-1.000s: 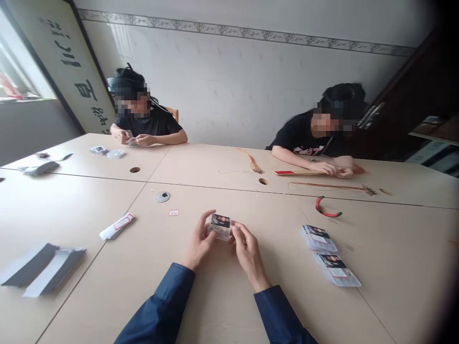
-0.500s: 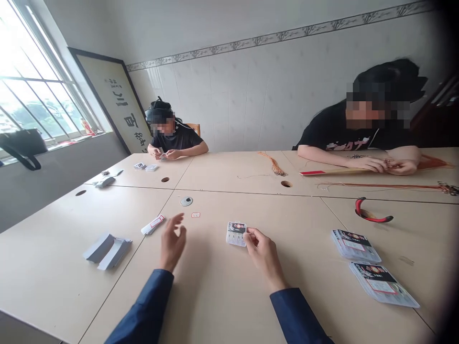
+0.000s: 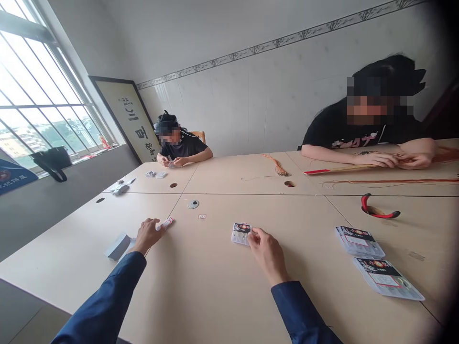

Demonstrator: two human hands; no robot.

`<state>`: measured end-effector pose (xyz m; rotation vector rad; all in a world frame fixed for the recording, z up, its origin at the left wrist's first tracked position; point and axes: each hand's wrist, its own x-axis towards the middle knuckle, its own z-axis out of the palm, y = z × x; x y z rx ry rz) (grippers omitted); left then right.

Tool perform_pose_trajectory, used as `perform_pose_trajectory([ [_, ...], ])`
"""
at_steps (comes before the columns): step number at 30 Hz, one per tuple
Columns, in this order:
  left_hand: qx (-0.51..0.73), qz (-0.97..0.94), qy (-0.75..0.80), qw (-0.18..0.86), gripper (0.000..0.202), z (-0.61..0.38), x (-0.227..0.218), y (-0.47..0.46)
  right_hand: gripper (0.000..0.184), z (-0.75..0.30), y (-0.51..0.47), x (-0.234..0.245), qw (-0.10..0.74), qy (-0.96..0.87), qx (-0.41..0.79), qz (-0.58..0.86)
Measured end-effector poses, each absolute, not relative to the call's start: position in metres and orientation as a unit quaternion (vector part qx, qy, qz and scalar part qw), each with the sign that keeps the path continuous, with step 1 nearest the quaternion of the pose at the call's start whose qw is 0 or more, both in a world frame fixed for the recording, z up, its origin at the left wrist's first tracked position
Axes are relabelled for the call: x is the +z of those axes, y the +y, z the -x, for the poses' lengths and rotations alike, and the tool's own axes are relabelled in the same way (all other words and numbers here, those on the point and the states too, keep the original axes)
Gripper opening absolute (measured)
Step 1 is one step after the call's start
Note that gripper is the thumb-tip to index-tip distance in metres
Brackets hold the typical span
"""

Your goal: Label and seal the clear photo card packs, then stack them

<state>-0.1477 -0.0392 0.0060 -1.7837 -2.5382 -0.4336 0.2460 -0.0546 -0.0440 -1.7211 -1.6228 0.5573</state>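
A second earlier both my hands were on the small clear case (image 3: 241, 234); now only my right hand (image 3: 267, 253) had it, thumb and fingers pinched together on its right edge, the black printed card towards the top. Whether its underside rested on the table (image 3: 201, 291) I could not tell. My left hand (image 3: 145, 236) had let go, crossed with its fingers spread, and reached the thin bundle of white, red-edged slips (image 3: 169, 222). There the fingers were half curled, the tips right at the bundle's near end, though I could not tell whether they had gripped a slip or merely lay against it. My left wrist now partly covered the folded grey papers (image 3: 117, 246). The two stacks of cases (image 3: 387, 279) still lay off to my right, their top ones bearing red-edged slips; the case in my grip showed none that I could make out, so I judged it unfinished.
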Motion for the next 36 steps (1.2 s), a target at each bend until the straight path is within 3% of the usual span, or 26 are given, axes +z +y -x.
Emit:
perform_pose_trajectory([
  [16, -0.071, 0.585, -0.808, 0.004, 0.031, 0.162, -0.002, -0.038, 0.031, -0.247, -0.056, -0.037, 0.33, -0.597, 0.251, 0.687],
  [36, -0.075, 0.604, -0.793, -0.011, 0.032, 0.168, 0.007, -0.036, 0.024, -0.25, -0.055, -0.036, 0.326, -0.591, 0.272, 0.686],
])
